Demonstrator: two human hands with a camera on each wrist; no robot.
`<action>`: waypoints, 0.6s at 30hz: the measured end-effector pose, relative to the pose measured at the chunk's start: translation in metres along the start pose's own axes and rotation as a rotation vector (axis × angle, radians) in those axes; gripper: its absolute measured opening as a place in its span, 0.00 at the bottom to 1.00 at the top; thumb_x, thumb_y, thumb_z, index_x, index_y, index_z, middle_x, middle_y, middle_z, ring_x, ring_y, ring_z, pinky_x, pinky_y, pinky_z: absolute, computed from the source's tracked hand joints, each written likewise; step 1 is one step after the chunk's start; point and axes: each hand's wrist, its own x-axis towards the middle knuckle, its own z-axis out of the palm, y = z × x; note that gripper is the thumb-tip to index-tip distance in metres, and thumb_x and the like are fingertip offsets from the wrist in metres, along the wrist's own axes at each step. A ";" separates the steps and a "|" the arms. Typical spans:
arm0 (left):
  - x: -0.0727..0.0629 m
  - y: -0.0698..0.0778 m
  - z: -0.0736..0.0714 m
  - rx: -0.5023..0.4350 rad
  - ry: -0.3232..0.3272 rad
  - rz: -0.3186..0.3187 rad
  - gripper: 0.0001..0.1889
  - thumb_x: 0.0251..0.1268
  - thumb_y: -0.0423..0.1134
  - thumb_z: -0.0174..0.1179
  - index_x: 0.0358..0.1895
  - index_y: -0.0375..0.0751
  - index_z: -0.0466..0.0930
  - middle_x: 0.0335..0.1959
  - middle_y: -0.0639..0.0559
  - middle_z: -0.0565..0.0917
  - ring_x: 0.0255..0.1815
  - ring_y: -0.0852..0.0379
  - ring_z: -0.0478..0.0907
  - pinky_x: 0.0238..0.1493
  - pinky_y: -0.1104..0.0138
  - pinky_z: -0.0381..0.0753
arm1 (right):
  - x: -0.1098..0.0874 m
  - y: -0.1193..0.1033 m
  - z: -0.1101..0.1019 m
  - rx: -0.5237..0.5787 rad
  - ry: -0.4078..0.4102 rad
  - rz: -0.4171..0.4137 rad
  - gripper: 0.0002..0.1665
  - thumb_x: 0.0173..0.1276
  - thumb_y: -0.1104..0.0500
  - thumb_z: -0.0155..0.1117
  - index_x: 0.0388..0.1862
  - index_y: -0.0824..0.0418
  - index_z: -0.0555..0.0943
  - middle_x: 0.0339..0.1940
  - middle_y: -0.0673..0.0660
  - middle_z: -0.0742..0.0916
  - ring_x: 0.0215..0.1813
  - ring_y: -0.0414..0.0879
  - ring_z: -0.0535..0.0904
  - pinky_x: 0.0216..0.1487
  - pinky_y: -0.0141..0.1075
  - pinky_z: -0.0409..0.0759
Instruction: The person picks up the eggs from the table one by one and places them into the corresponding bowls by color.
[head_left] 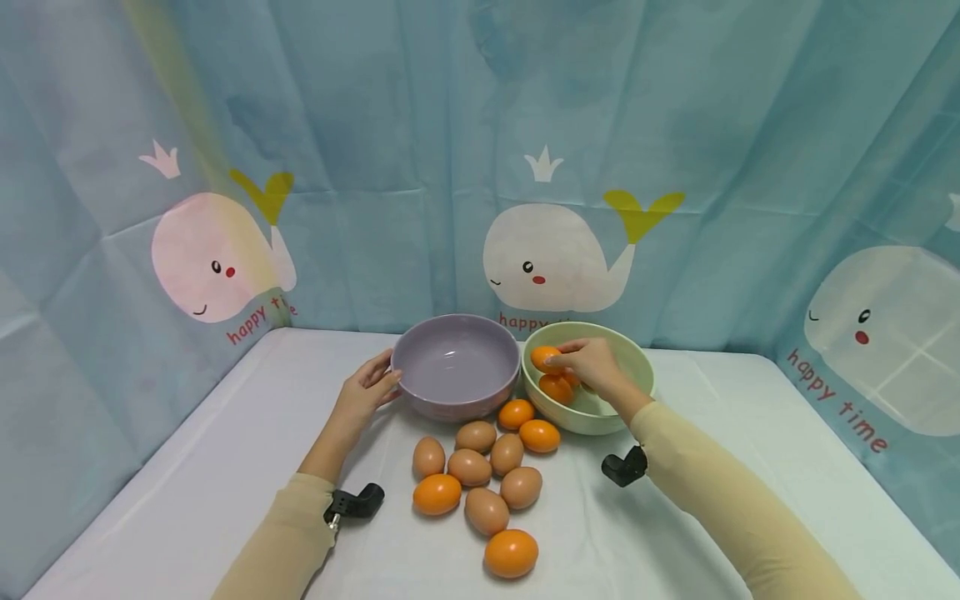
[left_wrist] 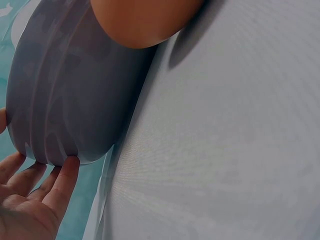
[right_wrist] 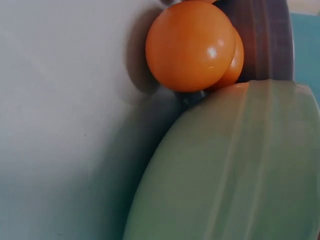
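My right hand (head_left: pixel 592 365) pinches an orange egg (head_left: pixel 545 359) over the left part of the light green bowl (head_left: pixel 637 360). Beneath it inside that bowl lie more orange eggs (head_left: pixel 556 389). On the other side, my left hand (head_left: pixel 362 393) touches the outer left wall of the purple bowl (head_left: pixel 455 367). In the left wrist view its fingertips (left_wrist: pixel 70 162) rest against the bowl's side with the fingers fairly straight. The purple bowl's visible inside holds nothing. The right wrist view shows the green bowl's outer wall (right_wrist: pixel 200 170), but not the hand.
In front of the bowls, several brown eggs (head_left: pixel 470 467) are grouped on the white tabletop (head_left: pixel 592 533). Two orange eggs (head_left: pixel 539 436) sit close to both bowls, and others (head_left: pixel 512 553) lie nearer the front. A blue whale-print curtain (head_left: pixel 420 250) hangs behind the table.
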 end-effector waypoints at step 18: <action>0.001 -0.001 -0.001 0.004 0.011 -0.010 0.34 0.75 0.43 0.56 0.79 0.42 0.54 0.80 0.44 0.57 0.79 0.46 0.59 0.62 0.67 0.81 | 0.011 0.008 0.007 -0.159 0.022 -0.098 0.25 0.59 0.57 0.76 0.53 0.68 0.85 0.52 0.65 0.88 0.46 0.50 0.83 0.44 0.31 0.84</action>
